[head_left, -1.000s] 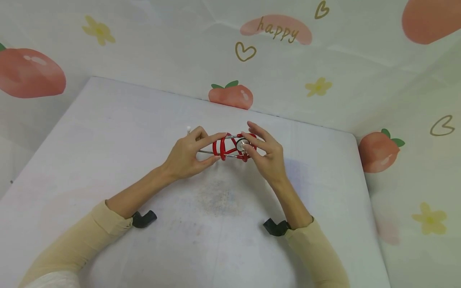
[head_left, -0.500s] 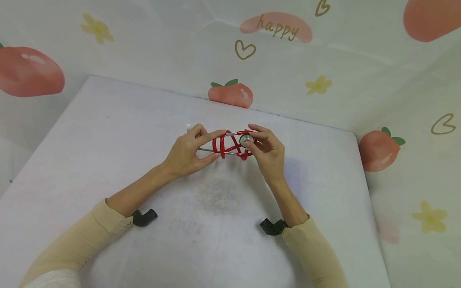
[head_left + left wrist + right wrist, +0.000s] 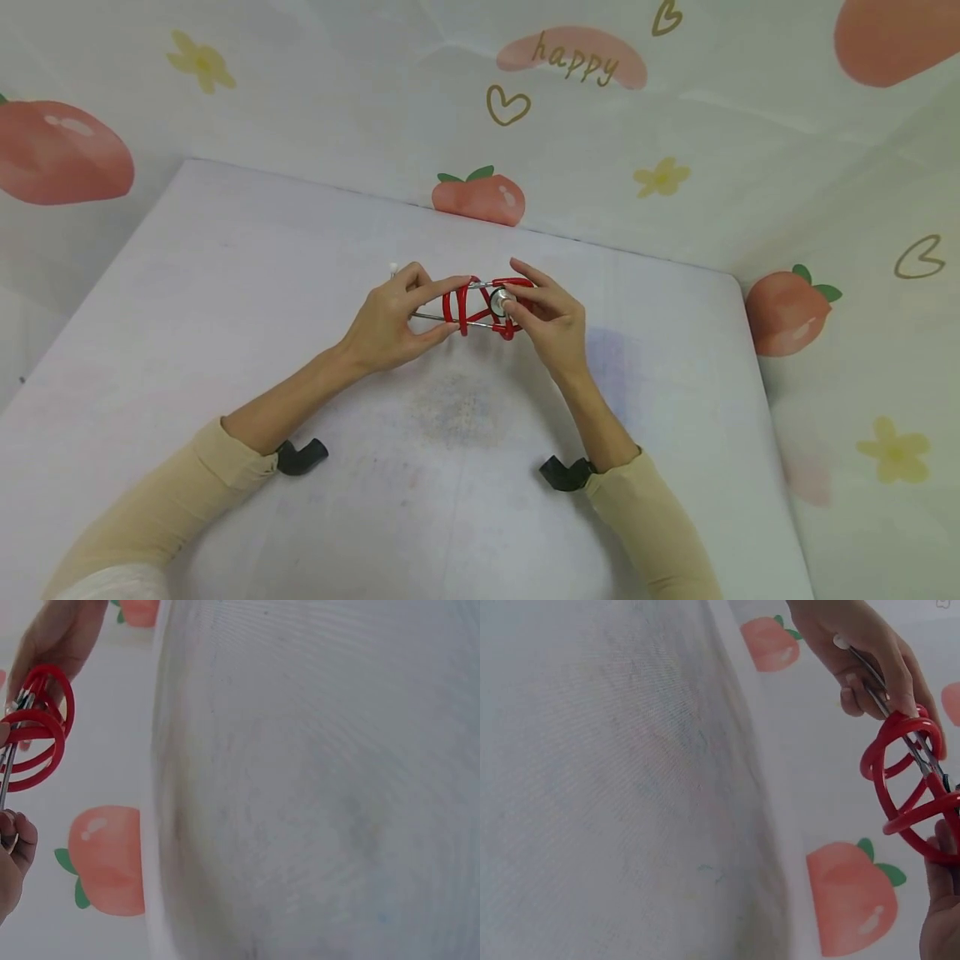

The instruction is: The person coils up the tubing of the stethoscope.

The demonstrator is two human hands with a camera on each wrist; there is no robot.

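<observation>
A stethoscope with red tubing is held up above the table between both hands, its tube wound round the metal ear tubes. My left hand grips the wound part at its left, thumb below and index finger above. A white ear tip sticks out behind that hand. At the other end, my right hand pinches the round metal chest piece between thumb and fingers. The right wrist view shows the red loops hanging round the metal tubes, with the left hand above them.
The white table has faint stains and ends at a back edge against a wall cloth printed with peaches, flowers and hearts. Black curved pieces stick out at both sleeve cuffs.
The right hand, with the chest piece, shifts slightly right and then back left; its index finger now stands raised. The left hand keeps its hold almost unmoved.
</observation>
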